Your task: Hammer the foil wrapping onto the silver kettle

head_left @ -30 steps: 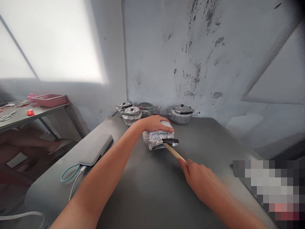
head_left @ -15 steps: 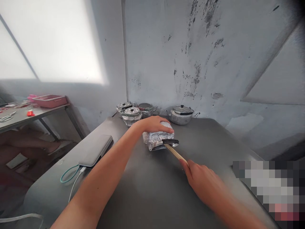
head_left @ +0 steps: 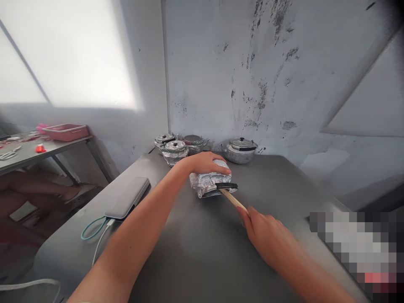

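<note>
A small pot [head_left: 210, 180] covered in crinkled silver foil lies tipped on its side on the grey table. My left hand [head_left: 208, 163] is wrapped over its top, fingers closed on the foil. Across the pot's mouth, facing me, runs a black-gripped bail handle [head_left: 227, 185]. My right hand [head_left: 261, 225] is closed around a pale wooden stick [head_left: 232, 198]; its far end reaches into the pot's opening, where its tip is hidden.
Several small lidded silver pots [head_left: 175, 152] stand by the wall, with a wider one [head_left: 240, 150] to the right. A power bank [head_left: 128, 198] with a cable lies at left. Beyond the table, a side table holds a pink basket [head_left: 67, 132] and scissors [head_left: 10, 154]. Someone's legs show beneath it.
My right hand and the stick have shifted slightly up and left, the stick a little deeper in the pot's mouth. My left hand keeps its hold on the pot.
</note>
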Available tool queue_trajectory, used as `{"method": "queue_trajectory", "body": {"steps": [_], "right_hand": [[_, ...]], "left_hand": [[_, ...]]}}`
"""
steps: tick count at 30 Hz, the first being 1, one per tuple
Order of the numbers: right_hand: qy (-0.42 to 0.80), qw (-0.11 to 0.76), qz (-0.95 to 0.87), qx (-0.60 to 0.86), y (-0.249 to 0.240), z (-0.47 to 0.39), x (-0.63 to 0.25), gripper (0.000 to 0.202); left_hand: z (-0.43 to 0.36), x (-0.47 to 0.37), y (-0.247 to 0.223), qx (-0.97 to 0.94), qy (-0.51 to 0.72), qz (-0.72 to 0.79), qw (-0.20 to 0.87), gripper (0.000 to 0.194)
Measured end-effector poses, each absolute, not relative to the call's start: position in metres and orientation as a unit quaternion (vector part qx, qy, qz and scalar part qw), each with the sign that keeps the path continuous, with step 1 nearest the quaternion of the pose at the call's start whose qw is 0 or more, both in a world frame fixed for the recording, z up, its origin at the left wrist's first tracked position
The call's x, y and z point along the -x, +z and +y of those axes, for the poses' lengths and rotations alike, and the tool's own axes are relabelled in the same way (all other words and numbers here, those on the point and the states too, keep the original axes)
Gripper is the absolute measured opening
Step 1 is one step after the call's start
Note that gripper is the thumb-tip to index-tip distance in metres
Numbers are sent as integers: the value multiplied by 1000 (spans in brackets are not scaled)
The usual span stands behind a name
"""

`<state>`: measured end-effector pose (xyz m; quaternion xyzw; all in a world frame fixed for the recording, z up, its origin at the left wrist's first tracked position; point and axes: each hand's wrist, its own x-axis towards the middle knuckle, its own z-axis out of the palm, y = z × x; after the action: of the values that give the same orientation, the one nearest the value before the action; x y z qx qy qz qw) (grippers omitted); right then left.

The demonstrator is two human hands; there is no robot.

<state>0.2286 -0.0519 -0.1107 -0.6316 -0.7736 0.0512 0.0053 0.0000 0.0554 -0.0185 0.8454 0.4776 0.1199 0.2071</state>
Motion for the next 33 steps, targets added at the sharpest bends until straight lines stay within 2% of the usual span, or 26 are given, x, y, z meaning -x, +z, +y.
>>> {"method": "queue_trajectory", "body": {"steps": [5,11,20,29,33], "right_hand": [[40,-9,-770,636,-112,-53,-229,49],[56,-13,-767,639,-114,-53,-230,50],[89,6,-772,629,-113,-52,-229,50],[39,9,-769,638,-113,-50,-233,48],[-12,23,-782,623,-104,-44,-247,45]], "left_hand": [[56,1,-19,-844,121,479,208,63],[56,0,-19,-846,123,474,210,68],[56,-1,-18,-846,119,474,212,66],[64,6,-23,-843,139,473,216,68],[72,20,-30,-824,218,480,205,63]]}}
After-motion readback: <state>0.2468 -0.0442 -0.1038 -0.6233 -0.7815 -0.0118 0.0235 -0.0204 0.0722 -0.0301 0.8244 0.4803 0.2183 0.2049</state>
